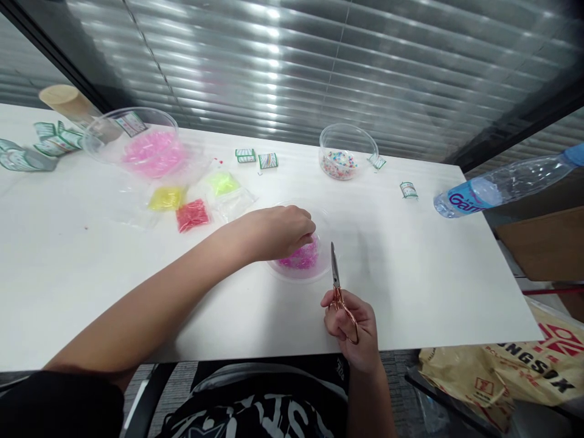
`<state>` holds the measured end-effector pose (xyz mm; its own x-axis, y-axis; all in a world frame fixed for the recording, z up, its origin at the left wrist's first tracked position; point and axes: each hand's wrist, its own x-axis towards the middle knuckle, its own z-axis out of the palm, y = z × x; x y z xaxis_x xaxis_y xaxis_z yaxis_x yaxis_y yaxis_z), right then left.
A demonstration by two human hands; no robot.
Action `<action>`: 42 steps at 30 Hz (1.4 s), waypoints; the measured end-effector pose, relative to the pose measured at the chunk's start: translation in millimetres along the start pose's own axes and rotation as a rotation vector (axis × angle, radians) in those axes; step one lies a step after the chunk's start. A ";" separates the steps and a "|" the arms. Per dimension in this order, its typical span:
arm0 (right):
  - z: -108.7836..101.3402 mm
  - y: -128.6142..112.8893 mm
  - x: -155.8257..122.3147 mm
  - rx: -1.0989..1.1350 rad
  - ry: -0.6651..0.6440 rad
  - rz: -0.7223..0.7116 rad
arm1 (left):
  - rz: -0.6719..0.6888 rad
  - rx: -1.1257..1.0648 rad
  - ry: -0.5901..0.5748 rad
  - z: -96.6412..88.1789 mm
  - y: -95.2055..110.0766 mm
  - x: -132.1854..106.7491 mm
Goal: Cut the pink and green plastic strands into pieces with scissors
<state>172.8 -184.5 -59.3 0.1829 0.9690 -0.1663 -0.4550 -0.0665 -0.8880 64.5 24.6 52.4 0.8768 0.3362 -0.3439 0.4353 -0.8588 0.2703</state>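
My left hand [286,232] is closed above a clear round bowl [297,280], its fingers curled downward. Whatever it may hold is hidden. Small magenta-pink beads [302,259] lie in the bottom of that bowl, partly covered by the hand. To the right, my right hand [360,325] grips a pair of scissors [336,277] by the copper-coloured handles. The scissor blades look closed and point up and away, beside the bowl's right rim. Left of the bowl lie small clear bags of red [192,215], yellow [166,198] and lime-green [222,182] bits.
A clear tub [97,159] with a bag of pink bits [152,157] stands at the back left, near a wooden-topped cylinder [64,97]. At the back is a small tub of multicoloured beads [341,164]. Small printed packets [268,160] lie around; a water bottle [465,198] is right.
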 end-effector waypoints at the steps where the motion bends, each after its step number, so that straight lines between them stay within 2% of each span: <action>1: 0.0 -0.1 -0.3 0.000 -0.002 0.000 | -0.005 0.011 -0.006 -0.4 0.8 0.3; 5: -0.5 -0.1 -1.4 -0.005 -0.006 0.010 | 0.009 0.027 -0.046 -0.5 0.6 2.2; 11: -1.8 0.2 -2.1 -0.004 -0.016 0.017 | 0.156 -0.038 -0.082 12.0 -1.8 4.5; 15: -2.0 0.4 -2.3 -0.013 -0.019 0.016 | 0.253 -0.022 -0.035 25.1 0.8 7.4; 20: -2.0 1.2 -1.9 -0.008 -0.015 0.016 | 0.270 0.014 -0.029 32.7 6.4 13.3; 24: -1.1 0.8 -1.3 -0.005 -0.006 0.010 | 0.256 0.028 -0.053 31.7 10.8 15.6; 27: -0.1 0.1 -1.1 -0.003 -0.001 0.007 | 0.195 0.066 -0.088 27.4 11.8 15.0; 33: -0.1 -0.7 -1.5 -0.033 0.012 0.019 | 0.068 0.188 -0.058 16.3 2.4 11.6; 38: -0.3 -0.5 -1.8 -0.044 0.030 0.035 | 0.052 0.079 -0.054 10.5 -4.4 7.3; 42: -0.5 0.1 -1.7 -0.032 0.023 0.028 | 0.019 -0.038 -0.122 6.4 -2.7 3.8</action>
<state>172.9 -186.3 -59.3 0.1902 0.9610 -0.2008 -0.4321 -0.1017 -0.8961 65.4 25.7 44.6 0.8548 0.2684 -0.4441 0.4281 -0.8485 0.3110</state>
